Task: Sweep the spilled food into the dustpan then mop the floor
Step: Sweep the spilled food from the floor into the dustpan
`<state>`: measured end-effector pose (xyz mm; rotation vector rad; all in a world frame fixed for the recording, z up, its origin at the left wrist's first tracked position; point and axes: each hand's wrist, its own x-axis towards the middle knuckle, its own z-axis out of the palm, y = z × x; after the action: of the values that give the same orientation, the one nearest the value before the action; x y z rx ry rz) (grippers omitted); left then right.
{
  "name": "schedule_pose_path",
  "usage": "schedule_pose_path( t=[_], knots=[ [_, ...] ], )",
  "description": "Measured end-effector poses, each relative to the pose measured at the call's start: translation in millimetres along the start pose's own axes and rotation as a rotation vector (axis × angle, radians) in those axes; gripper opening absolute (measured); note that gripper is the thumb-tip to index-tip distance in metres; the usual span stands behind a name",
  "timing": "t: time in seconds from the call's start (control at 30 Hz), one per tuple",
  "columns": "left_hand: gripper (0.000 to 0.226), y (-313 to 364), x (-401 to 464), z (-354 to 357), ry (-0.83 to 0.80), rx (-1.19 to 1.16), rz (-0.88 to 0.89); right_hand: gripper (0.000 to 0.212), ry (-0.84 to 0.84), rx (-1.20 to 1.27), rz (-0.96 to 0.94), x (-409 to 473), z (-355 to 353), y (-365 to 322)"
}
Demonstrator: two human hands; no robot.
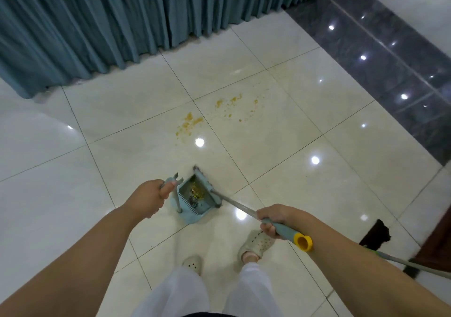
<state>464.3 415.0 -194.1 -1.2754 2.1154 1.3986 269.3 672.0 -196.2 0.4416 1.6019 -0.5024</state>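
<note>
Food scraps [197,193] are kept in the pale blue plastic dustpan [195,200], steadied at its handle by the gripping left hand [148,198], while the blue-headed broom [207,185], its handle clasped in the right hand [275,220], is pressed against the pan's mouth

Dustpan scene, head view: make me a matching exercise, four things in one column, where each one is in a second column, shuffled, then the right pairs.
Things:
1. dustpan
2. broom head
3. orange stains
4. mop

Places:
A. on the tiles nearer the curtain
B. at the mouth of the pan
C. on the floor at the right edge
D. in front of the feet, food scraps inside

Pairs: 1-D, 2-B, 3-A, 4-C
</note>
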Motion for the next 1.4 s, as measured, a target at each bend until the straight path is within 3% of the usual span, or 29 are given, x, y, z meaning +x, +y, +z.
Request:
schedule_pose_path(
  t=[0.53, 0.83, 1.0, 1.17, 1.27, 1.4],
  knots=[
    [0.046, -47.2, -35.5, -41.3, -0.013, -0.028, -0.029, 0.014, 0.203, -0.136, -0.072, 32.2, 67.9, -44.4],
    [0.046, -56.7, -52.0, -23.5, -0.003, 0.014, -0.046, 0.019, 0.247, -0.497, 0.033, 46.2, 85.9, -16.8],
    [0.045, -57.8, -68.5, -3.6, 0.012, 0.0, -0.023, 0.008, 0.218, -0.66, -0.194, 30.9, 70.4, 28.0],
    [0.049, -61.7, -84.6, 16.3, 0.059, 0.042, 0.006, 0.038, 0.234, -0.641, -0.162, 28.7, 47.3, 76.1],
    [0.049, -66.6, -92.0, 24.6, 0.063, 0.04, 0.019, 0.035, 0.31, -0.541, 0.022, 32.7, 38.5, 101.0],
    [0.048, -72.4, -103.6, 30.0, 0.061, 0.008, 0.014, 0.019, 0.245, -0.297, -0.006, 28.7, 18.4, 125.3]
  ],
)
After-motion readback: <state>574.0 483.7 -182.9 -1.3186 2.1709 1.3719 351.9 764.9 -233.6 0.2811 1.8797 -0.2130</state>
